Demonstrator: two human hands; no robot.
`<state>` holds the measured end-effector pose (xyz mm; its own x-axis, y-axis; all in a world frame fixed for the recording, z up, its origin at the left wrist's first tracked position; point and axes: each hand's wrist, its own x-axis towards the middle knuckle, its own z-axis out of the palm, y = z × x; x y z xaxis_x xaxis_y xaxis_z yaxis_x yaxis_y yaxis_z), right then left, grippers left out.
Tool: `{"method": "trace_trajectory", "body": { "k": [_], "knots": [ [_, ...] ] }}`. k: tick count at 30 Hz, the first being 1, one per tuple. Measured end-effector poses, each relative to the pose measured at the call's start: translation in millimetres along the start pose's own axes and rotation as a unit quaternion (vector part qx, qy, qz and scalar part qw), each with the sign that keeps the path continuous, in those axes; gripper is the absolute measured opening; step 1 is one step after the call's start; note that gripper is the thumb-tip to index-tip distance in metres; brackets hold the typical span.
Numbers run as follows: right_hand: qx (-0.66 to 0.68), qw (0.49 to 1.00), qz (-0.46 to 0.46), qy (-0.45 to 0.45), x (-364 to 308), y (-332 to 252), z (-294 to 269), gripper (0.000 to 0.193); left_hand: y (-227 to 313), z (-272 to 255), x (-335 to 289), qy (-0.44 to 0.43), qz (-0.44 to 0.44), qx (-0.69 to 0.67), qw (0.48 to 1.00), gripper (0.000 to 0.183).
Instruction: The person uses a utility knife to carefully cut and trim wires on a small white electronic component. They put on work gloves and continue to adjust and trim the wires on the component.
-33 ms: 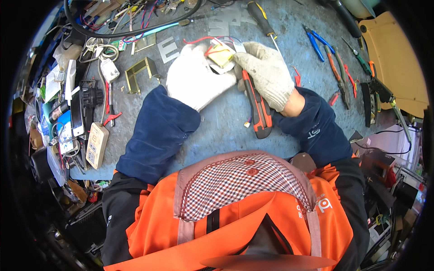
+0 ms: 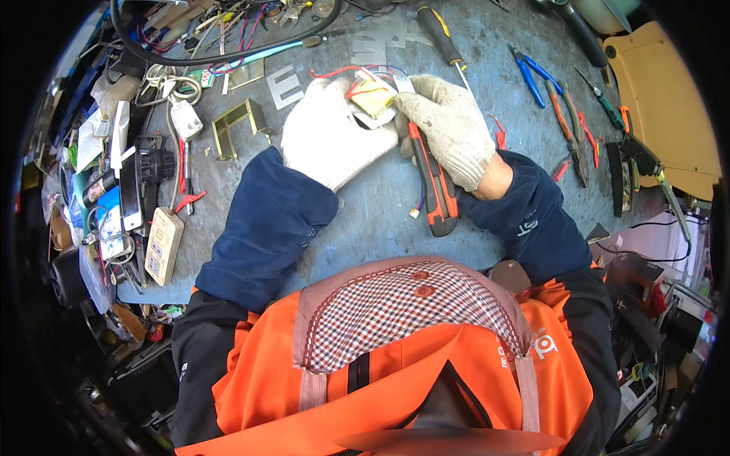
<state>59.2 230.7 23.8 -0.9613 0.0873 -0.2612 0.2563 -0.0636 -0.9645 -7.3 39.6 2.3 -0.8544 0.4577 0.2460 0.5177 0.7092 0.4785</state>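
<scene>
Scuffed and blue-gray, the bench (image 2: 365, 235) spreads before you, its left side crowded. Your gloved left hand (image 2: 331, 140) cups a yellow-wrapped block (image 2: 373, 101) beside a red wire (image 2: 331, 72), seemingly to steady it between both hands. Your gloved right hand (image 2: 454, 125) grasps a red-and-black utility knife (image 2: 439, 199), front end toward the block, probably for control; its blade is hidden. White lettering marks your navy right sleeve (image 2: 536, 209) and orange jacket (image 2: 544, 346). Farther out lie a brass-colored bracket (image 2: 252, 114), a screwdriver (image 2: 439, 34) and blue-handled pliers (image 2: 528, 72), perhaps for easy reach.
</scene>
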Motion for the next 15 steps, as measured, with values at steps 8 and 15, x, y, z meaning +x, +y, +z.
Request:
{"method": "trace_trajectory", "body": {
  "k": [8,15],
  "knots": [
    [-0.017,1.0,-0.016,0.012,8,-2,-12,0.027,5,-5,0,-0.043,-0.031,-0.03,0.998,0.093],
    [-0.202,0.977,-0.053,0.042,16,-4,-17,0.039,1,1,-3,-0.014,-0.025,-0.051,0.998,0.091]
  ]
}}
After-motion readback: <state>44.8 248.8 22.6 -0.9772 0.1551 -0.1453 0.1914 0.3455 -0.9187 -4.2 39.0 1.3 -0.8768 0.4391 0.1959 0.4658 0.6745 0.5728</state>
